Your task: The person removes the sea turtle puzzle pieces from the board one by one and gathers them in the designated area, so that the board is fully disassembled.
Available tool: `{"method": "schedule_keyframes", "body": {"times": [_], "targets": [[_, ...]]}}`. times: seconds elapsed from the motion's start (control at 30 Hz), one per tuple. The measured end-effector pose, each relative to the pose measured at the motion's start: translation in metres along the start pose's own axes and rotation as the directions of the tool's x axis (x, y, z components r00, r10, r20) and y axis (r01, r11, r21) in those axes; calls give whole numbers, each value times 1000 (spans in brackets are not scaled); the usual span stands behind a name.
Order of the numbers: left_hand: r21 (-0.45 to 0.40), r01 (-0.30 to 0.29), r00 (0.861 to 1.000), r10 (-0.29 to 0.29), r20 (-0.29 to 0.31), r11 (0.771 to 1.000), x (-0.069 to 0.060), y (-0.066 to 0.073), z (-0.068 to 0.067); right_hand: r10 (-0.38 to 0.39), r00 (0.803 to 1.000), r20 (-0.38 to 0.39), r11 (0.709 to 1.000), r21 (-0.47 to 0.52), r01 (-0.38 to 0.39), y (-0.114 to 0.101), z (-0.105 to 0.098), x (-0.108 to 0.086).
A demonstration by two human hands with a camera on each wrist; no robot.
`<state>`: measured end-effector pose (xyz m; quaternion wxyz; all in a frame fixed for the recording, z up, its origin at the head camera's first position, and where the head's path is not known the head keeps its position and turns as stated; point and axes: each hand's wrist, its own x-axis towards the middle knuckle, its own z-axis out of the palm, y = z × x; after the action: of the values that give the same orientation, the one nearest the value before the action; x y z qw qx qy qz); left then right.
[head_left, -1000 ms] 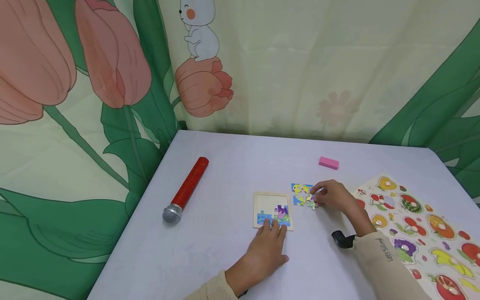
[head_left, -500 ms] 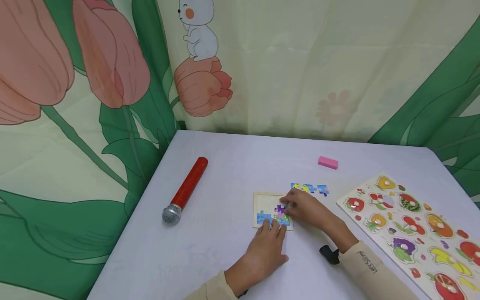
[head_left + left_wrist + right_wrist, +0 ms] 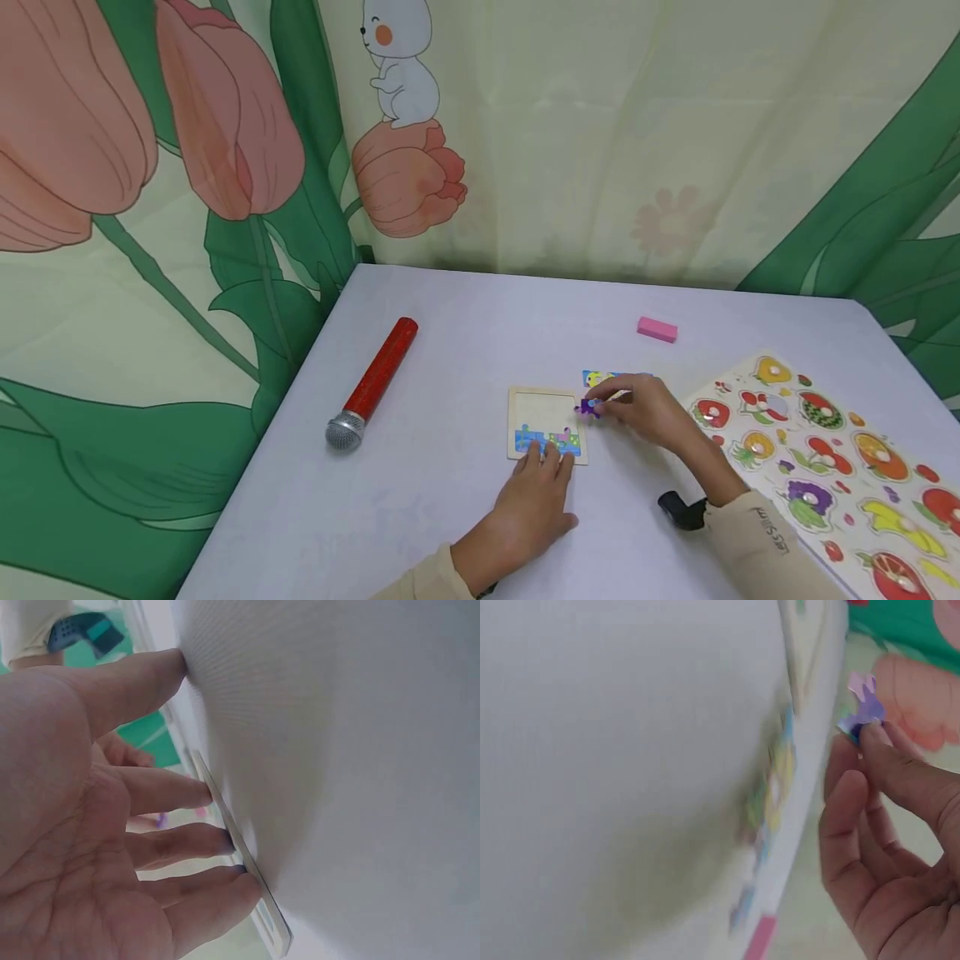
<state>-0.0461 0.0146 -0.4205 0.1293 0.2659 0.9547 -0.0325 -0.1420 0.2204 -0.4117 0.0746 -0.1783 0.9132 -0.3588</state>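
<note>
A small wooden puzzle tray (image 3: 512, 421) lies on the table, with joined blue, green and pink pieces (image 3: 529, 438) along its near side. My left hand (image 3: 521, 512) rests on the tray's near edge, its fingers spread and fairly straight; the left wrist view shows the fingertips (image 3: 196, 793) touching the rim. Just off the tray's right side, my right hand (image 3: 648, 408) pinches a purple puzzle piece (image 3: 868, 711) between thumb and finger, raised off the table. Loose puzzle pieces (image 3: 595, 378) lie beyond that hand, partly hidden by it.
To the left lies a red microphone (image 3: 378, 371) with a silver head. A pink block (image 3: 657, 329) sits farther back. On the right is a large fruit-picture board (image 3: 813, 454), partly under the right forearm. A patterned curtain (image 3: 555, 142) hangs behind the table.
My right hand went from the loose pieces to the tray, then drew back rightward with the purple puzzle piece, which earlier lay inside the tray. The left hand stayed put.
</note>
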Motion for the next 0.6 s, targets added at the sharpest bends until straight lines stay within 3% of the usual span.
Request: {"method": "schedule_keyframes", "body": {"times": [0.1,0.3,0.6], "targets": [[15,2,1000,-2,-2,1000,-1,1,1,114,993,-23,993,9,-114,11,-25,-7],[17,10,1000,-10,-7,1000,-1,2,2,256,967,-1,963,-89,-256,30,-61,-16],[-18,11,1000,-11,-3,1000,-3,2,3,316,948,41,933,-195,-303,36,-57,-11]]}}
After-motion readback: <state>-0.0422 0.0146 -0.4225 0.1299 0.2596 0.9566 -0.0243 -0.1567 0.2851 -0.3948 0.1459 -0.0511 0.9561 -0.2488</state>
